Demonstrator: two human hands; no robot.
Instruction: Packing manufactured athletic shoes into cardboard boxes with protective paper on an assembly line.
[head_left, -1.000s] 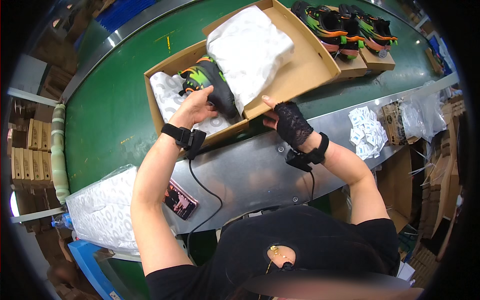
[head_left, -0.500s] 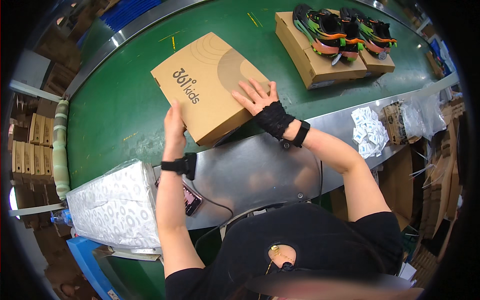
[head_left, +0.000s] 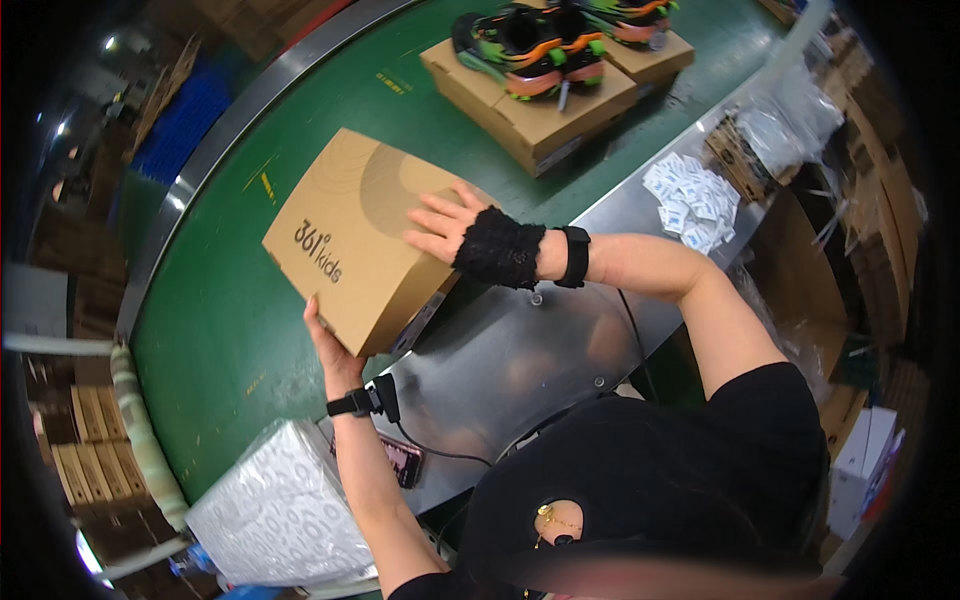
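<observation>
A closed brown cardboard shoebox (head_left: 370, 225) with dark print and a grey circle on its lid lies at the inner edge of the green belt. My left hand (head_left: 333, 350) grips its near left corner, thumb up along the side; the other fingers are partly hidden below the box. Across the lid's right part rests my right hand (head_left: 447, 232), fingers spread and flat. It wears a black lace cuff and a black wrist strap. Another strap with a small black device (head_left: 378, 396) is on my left wrist.
Black, green and orange sneakers (head_left: 530, 50) stand on brown shoeboxes (head_left: 545, 120) farther right. White sachets (head_left: 695, 205) are heaped on the steel ledge (head_left: 510, 350). A phone (head_left: 402, 462) and cable lie near my left forearm, beside a plastic-wrapped stack of patterned white paper (head_left: 285, 510).
The whole view has turned, shifting the belt and sneakers leftward in the picture. My right hand has slid farther in over the lid. My left hand stays at the box's near left corner.
</observation>
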